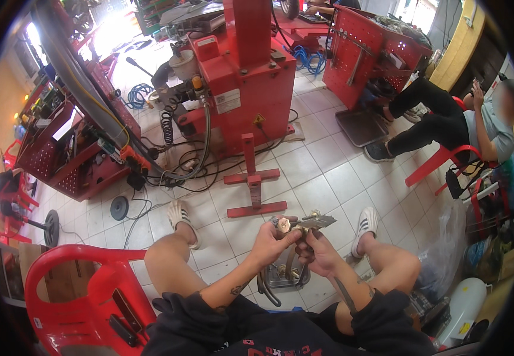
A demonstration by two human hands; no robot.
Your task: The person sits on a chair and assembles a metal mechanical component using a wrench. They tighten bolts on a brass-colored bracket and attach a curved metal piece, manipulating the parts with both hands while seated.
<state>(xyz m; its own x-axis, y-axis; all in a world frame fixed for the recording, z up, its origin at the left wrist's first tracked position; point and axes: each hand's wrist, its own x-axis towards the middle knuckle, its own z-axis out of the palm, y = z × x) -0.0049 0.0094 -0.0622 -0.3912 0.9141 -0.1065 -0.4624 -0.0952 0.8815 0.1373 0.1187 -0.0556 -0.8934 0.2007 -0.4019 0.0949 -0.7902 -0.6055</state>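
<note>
Over the floor between my knees, my left hand point(273, 241) closes around a small brass-coloured and grey metal part point(285, 224). My right hand point(321, 251) is beside it, thumb and fingers closed on the same cluster of metal. A flat grey ribbed piece point(320, 222) juts out beyond my right fingertips. Whether it is joined to the brass-coloured part I cannot tell. Below my hands stands a grey metal assembly point(281, 276) with a dark curved hose point(265, 289), partly hidden by my wrists.
A red tyre-machine-like cabinet point(251, 95) stands ahead, its red foot frame point(254, 193) nearer me. Cables point(192, 172) trail across the tiles. At left are a red tool cart point(76, 148) and red chair point(85, 261). A person point(447, 118) sits at right beside a black tray point(361, 127).
</note>
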